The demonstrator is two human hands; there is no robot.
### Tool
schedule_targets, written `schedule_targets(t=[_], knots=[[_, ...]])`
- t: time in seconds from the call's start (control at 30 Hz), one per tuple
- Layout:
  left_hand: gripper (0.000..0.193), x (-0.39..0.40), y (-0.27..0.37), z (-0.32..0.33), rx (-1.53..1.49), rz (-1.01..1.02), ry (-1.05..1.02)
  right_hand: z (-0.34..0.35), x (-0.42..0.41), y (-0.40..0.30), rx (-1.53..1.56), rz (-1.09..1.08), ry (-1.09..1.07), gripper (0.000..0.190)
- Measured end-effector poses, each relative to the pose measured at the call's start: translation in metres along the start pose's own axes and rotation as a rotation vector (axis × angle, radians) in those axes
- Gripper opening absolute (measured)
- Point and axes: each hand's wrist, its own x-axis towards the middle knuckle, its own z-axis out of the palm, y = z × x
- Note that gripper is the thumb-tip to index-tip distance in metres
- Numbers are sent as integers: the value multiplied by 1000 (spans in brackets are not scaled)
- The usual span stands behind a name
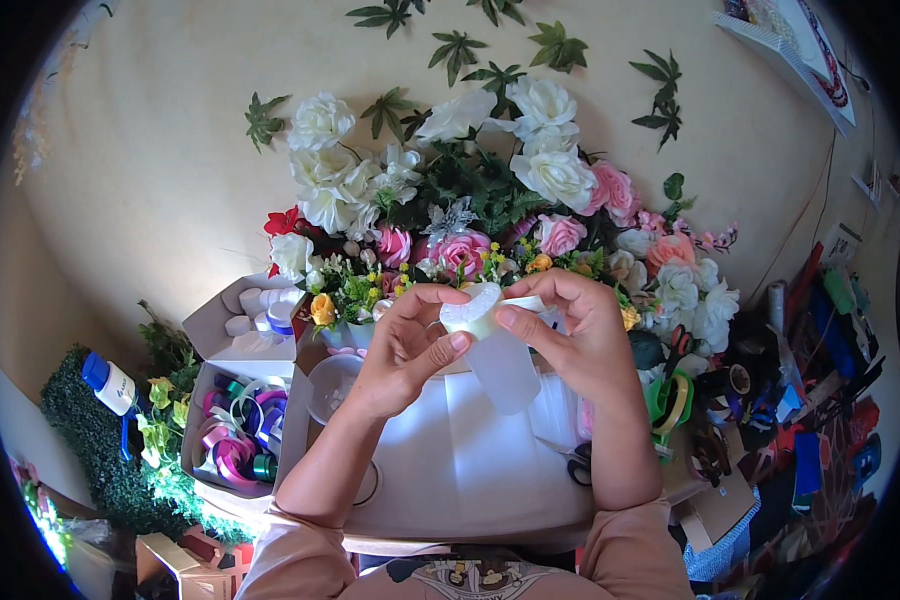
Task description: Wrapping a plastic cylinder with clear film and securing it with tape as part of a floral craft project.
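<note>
Both hands hold up a frosted, translucent plastic cup (504, 375) in front of the artificial flowers. Its top, tilted towards me, shows a white, rough-looking round surface. My left hand (416, 349) grips the near left of the rim between thumb and fingers. At the right of the rim, my right hand (570, 330) pinches a white strip (523, 303), perhaps tape or ribbon, whose far end I cannot make out. Beneath the cup lies a white sheet (420, 465) on the table. A round clear container (334, 388) with small white bits stands left of the cup.
Artificial roses (465, 251) fill the table's back. At left are a box of ribbon rolls (240, 435), a box of white rolls (259, 319) and a white bottle with blue cap (112, 384). Black-handled scissors (580, 466) lie by my right forearm; a green tape dispenser (669, 405) stands beyond.
</note>
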Motion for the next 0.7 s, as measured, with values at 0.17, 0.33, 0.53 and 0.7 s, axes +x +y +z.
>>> schedule_targets(t=[0.17, 0.33, 0.53, 0.7], knots=[[34, 0, 0, 1, -18, -20, 24, 3, -1, 0, -41, 15, 34, 17], [34, 0, -3, 5, 6, 0, 95, 9, -1, 2, -98, -69, 21, 17], [35, 0, 1, 4, -99, -5, 102, 9, 0, 1, 58, -30, -7, 16], [38, 0, 4, 5, -104, -76, 115, 5, 0, -1, 154, 21, -65, 14]])
